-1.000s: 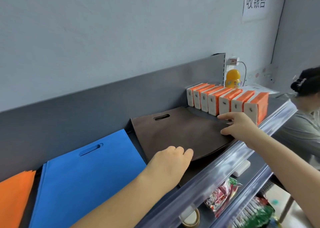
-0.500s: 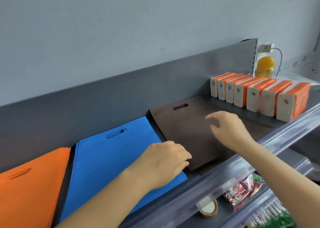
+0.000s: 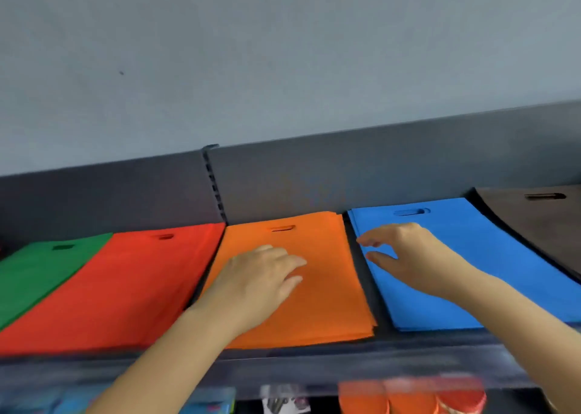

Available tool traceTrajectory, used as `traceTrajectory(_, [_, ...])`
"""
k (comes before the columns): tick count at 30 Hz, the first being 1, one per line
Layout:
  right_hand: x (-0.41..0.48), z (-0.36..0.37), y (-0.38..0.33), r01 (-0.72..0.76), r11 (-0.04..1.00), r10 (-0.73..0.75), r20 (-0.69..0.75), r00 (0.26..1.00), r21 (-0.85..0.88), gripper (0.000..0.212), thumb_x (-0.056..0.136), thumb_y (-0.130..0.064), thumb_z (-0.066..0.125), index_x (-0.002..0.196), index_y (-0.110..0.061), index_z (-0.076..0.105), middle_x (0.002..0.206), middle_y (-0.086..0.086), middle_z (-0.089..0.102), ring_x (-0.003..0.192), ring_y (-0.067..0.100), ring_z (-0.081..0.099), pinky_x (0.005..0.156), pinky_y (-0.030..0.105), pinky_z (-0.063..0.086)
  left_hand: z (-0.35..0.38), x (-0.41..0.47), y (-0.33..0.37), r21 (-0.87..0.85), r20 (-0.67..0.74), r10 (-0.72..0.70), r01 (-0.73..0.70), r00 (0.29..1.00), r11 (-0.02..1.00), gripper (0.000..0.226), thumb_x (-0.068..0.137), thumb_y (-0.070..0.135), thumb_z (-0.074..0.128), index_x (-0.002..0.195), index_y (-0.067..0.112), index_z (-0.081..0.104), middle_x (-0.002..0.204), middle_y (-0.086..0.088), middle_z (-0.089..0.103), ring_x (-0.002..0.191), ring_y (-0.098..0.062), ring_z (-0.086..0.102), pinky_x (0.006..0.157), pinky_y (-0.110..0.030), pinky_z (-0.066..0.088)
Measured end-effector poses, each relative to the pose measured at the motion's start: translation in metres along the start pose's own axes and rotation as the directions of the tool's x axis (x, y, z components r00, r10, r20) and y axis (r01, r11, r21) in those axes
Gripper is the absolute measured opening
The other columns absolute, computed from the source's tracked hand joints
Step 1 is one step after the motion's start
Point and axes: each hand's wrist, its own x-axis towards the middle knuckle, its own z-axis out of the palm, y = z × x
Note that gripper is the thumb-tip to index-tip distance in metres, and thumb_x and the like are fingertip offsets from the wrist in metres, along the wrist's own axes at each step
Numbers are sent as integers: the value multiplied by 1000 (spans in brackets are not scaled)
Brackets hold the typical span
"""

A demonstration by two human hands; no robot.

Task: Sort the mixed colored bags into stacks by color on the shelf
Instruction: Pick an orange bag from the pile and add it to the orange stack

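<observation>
One shelf (image 3: 283, 360) holds five stacks of bags: one orange stack (image 3: 333, 294), one red stack (image 3: 119, 288) and one green stack (image 3: 37, 272) left of it, one blue stack (image 3: 490, 256) and one brown stack (image 3: 534, 225) right of it. Two hands: the left hand (image 3: 261, 275) and the right hand (image 3: 405, 253). The bags within each stack cannot be counted.

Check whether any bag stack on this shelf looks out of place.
One colour per stack. Only oddity: the red fabric bag stack seems to overlap the green fabric bag stack, while the others lie apart.

The light is soft, even and fairly bright; shadows are faint. Motion blur smears my whole view, worst along the bottom edge and on my right hand (image 3: 405, 256).
</observation>
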Motion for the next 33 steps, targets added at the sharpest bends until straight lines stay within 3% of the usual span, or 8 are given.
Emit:
traceTrajectory(6, [40,73,-173,214,975,-218,59,974,65,30,91,-27,56,121,-26,60,119,-12,63,109,7,57,93,28,45,-28,-146,-142,89,-113,-244,255,963,963,19,84,40,56,98,32,66,85,15,62,83,-13,60,56,-32,51])
traceTrajectory(14, [78,151,-353,411,893,-431,85,899,184,31,90,-25,57,121,-22,61,122,-8,63,111,10,58,95,26,44,-62,-296,-249,105,-129,-479,493,868,864,20,89,35,58,106,27,67,93,11,61,93,-14,58,64,-29,48])
traceTrajectory(19, [96,186,-436,512,826,-546,105,831,237,29,89,-24,58,117,-22,63,121,-5,65,112,16,58,96,32,45,-77,-365,-294,111,-113,-585,595,803,796,33,96,39,42,124,28,56,112,13,55,109,-8,48,82,-24,46])
traceTrajectory(25, [126,215,-500,554,780,-605,126,786,290,30,88,-26,57,117,-20,62,120,-1,65,110,21,60,92,35,48,-86,-403,-337,181,-116,-662,671,741,719,37,97,42,37,130,29,50,120,14,51,113,-5,44,86,-19,42])
traceTrajectory(33, [173,252,-580,560,743,-641,150,753,367,30,89,-26,56,118,-19,61,118,5,65,109,26,60,92,40,49,-96,-419,-401,228,-139,-718,728,682,646,40,97,40,38,135,28,45,131,13,48,121,-8,41,94,-24,41])
